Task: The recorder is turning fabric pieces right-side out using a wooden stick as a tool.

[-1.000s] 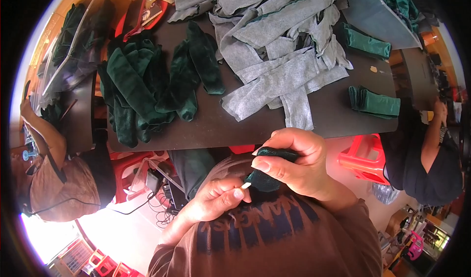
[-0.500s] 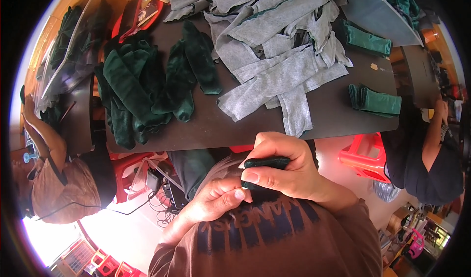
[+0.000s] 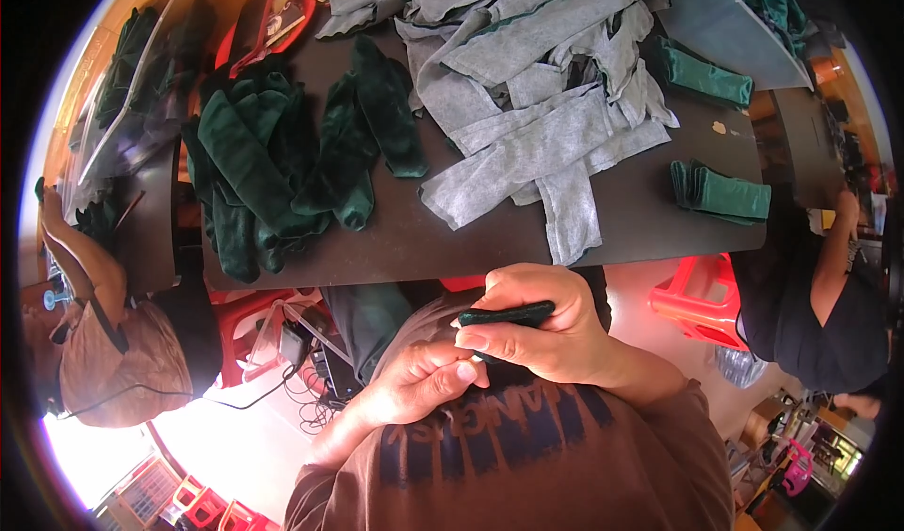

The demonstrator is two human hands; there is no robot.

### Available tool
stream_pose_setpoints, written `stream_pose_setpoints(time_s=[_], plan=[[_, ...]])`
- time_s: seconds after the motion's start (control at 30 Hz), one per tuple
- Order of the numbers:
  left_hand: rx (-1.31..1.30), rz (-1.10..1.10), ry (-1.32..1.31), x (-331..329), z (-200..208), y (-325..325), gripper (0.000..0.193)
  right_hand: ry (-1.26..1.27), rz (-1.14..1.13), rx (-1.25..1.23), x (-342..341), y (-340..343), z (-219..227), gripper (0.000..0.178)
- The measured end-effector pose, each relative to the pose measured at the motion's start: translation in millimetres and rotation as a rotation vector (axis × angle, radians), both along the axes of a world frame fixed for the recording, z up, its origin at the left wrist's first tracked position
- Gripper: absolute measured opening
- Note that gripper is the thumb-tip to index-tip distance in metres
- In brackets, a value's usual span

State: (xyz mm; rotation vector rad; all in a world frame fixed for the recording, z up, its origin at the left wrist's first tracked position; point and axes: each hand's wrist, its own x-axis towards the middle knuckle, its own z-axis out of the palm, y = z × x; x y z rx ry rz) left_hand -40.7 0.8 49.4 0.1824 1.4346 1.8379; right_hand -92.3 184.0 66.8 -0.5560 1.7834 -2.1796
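Observation:
In front of my chest, just below the table's near edge, my right hand [image 3: 551, 319] grips a small dark green velvet fabric piece [image 3: 508, 315] between thumb and fingers. My left hand [image 3: 428, 378] is closed beside it, thumb and fingertips pinched together close under the green piece. What those left fingers hold, if anything, is hidden. Across the table from my hands lie grey strips [image 3: 527, 145] with green edges, heaped loosely. To their left are dark green velvet tubes [image 3: 254, 164], some piled and some lying apart.
On the table's right side are two folded green bundles [image 3: 720, 192]. A red tray [image 3: 303, 23] with tools stands at the back left. Red stools [image 3: 702, 296] stand beneath the table edge. One person [image 3: 122, 343] sits at left, another [image 3: 819, 296] at right. Cables [image 3: 325, 404] lie on the floor.
The green piece in my right hand has tipped flatter, and less of it shows below my thumb. My right fingers have shifted slightly; my left hand stays nearly in place.

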Motion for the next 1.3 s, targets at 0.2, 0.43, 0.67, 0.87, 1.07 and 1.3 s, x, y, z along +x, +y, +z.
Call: stream_pose_setpoints(time_s=[0.2,0.43,0.67,0.87,1.07,1.3], plan=[[0.049,0.033,0.004,2,-2,-1,0.033,0.016,-0.026,-0.016,0,-1,-1,0.012],[0.072,0.044,-0.084,2,1,2,0.033,-0.14,-0.168,-0.13,10,-7,0,0.012],[0.02,-0.053,-0.067,-1,0,-3,0.035,-0.042,-0.108,-0.072,8,7,-3,0.024],[0.046,0.04,-0.059,7,-7,-6,0.035,-0.189,-0.141,-0.187,8,6,5,0.038],[0.139,0.113,-0.13,7,-10,-4,0.036,-0.058,-0.112,-0.084,12,1,-2,0.028],[0.243,0.158,-0.09,11,-12,-3,0.035,0.133,-0.146,0.054,13,-6,-10,0.029]])
